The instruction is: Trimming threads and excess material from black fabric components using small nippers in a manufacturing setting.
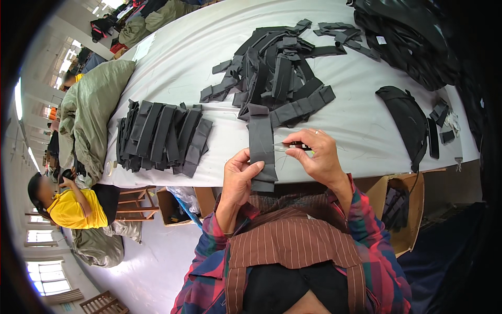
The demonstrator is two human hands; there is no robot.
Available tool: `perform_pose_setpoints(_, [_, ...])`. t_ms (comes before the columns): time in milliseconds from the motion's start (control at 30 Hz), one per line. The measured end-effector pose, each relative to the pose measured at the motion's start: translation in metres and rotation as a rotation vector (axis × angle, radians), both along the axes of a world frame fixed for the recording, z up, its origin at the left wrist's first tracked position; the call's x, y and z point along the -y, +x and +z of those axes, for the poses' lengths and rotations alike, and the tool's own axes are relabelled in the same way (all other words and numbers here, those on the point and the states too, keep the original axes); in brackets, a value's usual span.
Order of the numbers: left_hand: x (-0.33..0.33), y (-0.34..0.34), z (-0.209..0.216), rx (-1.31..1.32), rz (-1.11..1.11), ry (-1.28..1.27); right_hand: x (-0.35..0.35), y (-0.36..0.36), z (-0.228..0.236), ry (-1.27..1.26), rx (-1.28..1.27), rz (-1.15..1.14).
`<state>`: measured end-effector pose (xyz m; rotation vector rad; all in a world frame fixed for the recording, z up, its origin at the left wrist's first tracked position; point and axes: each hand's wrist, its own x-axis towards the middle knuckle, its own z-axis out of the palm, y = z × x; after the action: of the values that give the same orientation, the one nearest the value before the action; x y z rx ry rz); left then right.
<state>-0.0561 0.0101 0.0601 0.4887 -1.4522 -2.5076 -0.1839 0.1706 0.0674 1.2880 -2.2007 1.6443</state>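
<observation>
The left hand [239, 177] grips the lower end of a dark grey fabric strip [261, 144], thumb on its front and fingers curled behind it. The right hand [317, 154] is closed around small thread snips [293, 146] with a black and red handle, their pale blades pointing at the strip's right edge and just touching it. The strip lies lengthwise over the near edge of the white surface [172, 57], its bottom end folded over in the left hand and its top end reaching the loose heap of grey strips [277, 73].

Left of the held strip, well apart from it, a neat stack of grey strips [162, 137] lies in overlapping rows. Right of the held strip lies a black half-round bag panel [403, 121], with a few short black pieces [440, 121] just beside it. Beyond that, at the far right of the surface, is a pile of black fabric [413, 36]. Below the surface's edge, right of the held strip, a cardboard box [409, 209] holds more dark strips. Far to the left of the strip, past bundles of olive cloth [91, 112], another person in a yellow shirt [73, 209] sits.
</observation>
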Motion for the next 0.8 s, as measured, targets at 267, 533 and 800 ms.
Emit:
perform_pose_setpoints(267, [-0.003,0.004,0.002,0.053,-0.058,-0.023,-0.001,0.006,0.007,0.117,-0.181,0.009])
perform_pose_setpoints(533, [-0.010,0.005,-0.004,0.059,-0.043,-0.121,0.003,0.017,0.000,0.058,-0.019,-0.014])
perform_pose_setpoints(800, [-0.016,-0.018,0.002,0.026,-0.057,-0.281,0.009,0.010,0.003,0.048,-0.069,-0.048])
